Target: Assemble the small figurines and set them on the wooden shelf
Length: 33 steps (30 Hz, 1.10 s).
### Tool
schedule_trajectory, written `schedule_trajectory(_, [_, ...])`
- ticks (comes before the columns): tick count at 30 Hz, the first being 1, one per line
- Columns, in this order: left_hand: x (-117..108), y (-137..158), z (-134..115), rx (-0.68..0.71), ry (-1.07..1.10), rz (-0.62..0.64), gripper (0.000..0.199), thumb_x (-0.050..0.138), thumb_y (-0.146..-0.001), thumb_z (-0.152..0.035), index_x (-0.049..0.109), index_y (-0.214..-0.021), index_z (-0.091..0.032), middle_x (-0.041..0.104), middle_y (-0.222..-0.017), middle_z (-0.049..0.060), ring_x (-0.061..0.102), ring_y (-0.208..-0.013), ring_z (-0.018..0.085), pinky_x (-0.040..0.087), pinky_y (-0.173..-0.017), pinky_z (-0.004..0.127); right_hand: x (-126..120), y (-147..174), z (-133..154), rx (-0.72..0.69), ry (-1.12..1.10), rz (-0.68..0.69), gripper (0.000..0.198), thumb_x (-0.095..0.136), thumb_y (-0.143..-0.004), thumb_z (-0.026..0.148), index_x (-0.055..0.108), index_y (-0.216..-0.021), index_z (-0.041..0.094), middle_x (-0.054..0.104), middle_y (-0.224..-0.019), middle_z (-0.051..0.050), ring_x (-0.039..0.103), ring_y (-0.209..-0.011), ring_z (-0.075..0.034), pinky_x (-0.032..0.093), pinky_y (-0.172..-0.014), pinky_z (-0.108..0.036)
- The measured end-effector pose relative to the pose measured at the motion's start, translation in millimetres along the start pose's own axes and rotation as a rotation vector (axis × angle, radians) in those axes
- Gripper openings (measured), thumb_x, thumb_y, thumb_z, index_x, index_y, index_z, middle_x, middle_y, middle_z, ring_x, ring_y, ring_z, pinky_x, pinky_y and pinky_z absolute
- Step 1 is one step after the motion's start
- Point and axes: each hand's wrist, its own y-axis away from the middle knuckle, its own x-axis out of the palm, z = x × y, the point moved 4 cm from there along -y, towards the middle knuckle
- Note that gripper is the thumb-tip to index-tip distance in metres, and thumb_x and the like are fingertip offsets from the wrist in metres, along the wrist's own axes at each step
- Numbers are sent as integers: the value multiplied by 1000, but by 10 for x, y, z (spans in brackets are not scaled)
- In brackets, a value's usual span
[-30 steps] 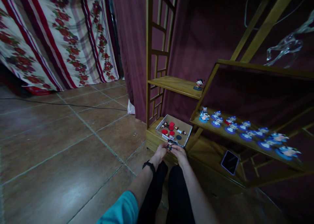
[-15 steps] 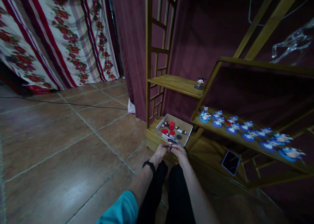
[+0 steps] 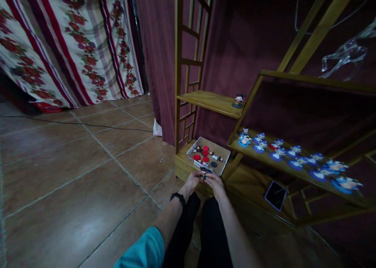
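Between my two hands, a small dark-haired figurine (image 3: 203,171) stands roughly upright over the near edge of a shallow cardboard box (image 3: 225,152). My left hand (image 3: 192,181) has its fingers closed on the figurine's lower part from the left. From the other side my right hand (image 3: 215,182) pinches the same part. The fingers hide most of its base. Inside the box lie several loose figurines and red round bases (image 3: 205,148), along with a dark grey round base (image 3: 214,164).
One figurine (image 3: 239,99) stands on the upper wooden shelf (image 3: 211,100). Several blue-based figurines (image 3: 277,153) line the shelf to the right. Below them lies a phone-like dark device (image 3: 275,195). A clear horse ornament (image 3: 346,54) is at upper right. A black cable (image 3: 88,124) crosses the tiled floor.
Both hands stay almost in place around the figurine. The view has shifted slightly, so the shelf items on the right appear a little further left.
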Motion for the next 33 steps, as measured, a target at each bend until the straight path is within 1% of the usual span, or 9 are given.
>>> schedule_trajectory(5, [0,14,-4,0,29,-25,21,61,-53,-2,65,-72,-11,59,-57,1,49,-51,8,35,-53,21,18,10,22,13,0,1,23,74,-45,21,67,-66,17,69,-73,-4,64,-72,-19,51,-74,-35])
schedule_trajectory(12, [-17,24,-3,-20,39,-73,20,67,-51,-6,64,-70,-11,58,-55,0,49,-51,9,37,-54,22,23,-2,11,20,-12,-5,26,74,-45,22,66,-69,16,69,-75,-5,64,-75,-21,51,-75,-37])
schedule_trajectory(20, [-24,2,11,-25,21,-49,20,69,-52,-8,65,-71,-11,59,-57,1,51,-52,10,38,-56,23,37,18,26,27,-28,21,25,74,-48,22,66,-71,16,68,-77,-6,65,-77,-22,51,-77,-38])
schedule_trajectory(25, [-26,-1,7,-14,1,-48,20,68,-51,-8,66,-71,-11,60,-58,2,51,-54,10,38,-57,23,52,34,41,30,-34,17,27,74,-46,22,67,-71,15,68,-75,-5,64,-74,-21,51,-76,-37])
schedule_trajectory(29, [-26,-6,16,-12,13,-41,22,69,-51,-9,66,-72,-11,60,-58,2,52,-55,10,38,-58,23,46,24,24,31,-31,4,27,74,-46,23,66,-70,16,69,-78,-4,64,-72,-19,50,-75,-36])
schedule_trajectory(33, [-30,-4,19,-19,24,-44,25,71,-50,-10,65,-74,-10,61,-59,2,53,-56,11,39,-59,24,39,17,9,21,-39,12,27,74,-47,25,66,-72,16,69,-80,-5,64,-76,-20,50,-75,-36])
